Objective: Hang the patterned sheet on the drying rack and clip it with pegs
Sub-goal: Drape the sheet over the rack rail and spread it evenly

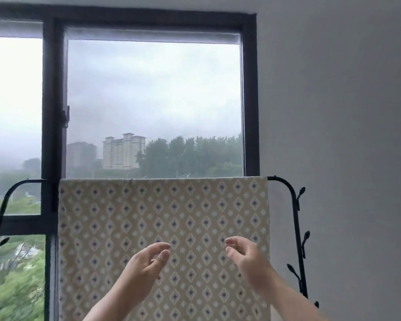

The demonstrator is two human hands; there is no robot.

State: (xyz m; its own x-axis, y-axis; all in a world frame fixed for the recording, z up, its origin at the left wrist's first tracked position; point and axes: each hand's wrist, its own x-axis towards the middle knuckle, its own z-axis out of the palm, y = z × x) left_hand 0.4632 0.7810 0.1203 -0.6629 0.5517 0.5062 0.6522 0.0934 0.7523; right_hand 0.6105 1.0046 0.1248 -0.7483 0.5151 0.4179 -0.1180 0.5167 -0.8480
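Observation:
A beige patterned sheet (162,216) with dark diamonds and white dots hangs flat over the top bar of a black metal drying rack (294,200). No pegs show on the bar or in either hand. My left hand (146,262) floats in front of the sheet's lower middle, fingers loosely curved and holding nothing. My right hand (245,256) hovers to the right at the same height, fingers also loosely curved and empty. Neither hand touches the fabric.
A dark-framed window (249,100) stands behind the rack, with buildings and trees outside. A plain white wall (345,112) fills the right side. The rack's curved left arm (7,200) and small leaf-shaped hooks (305,239) stick out at both sides.

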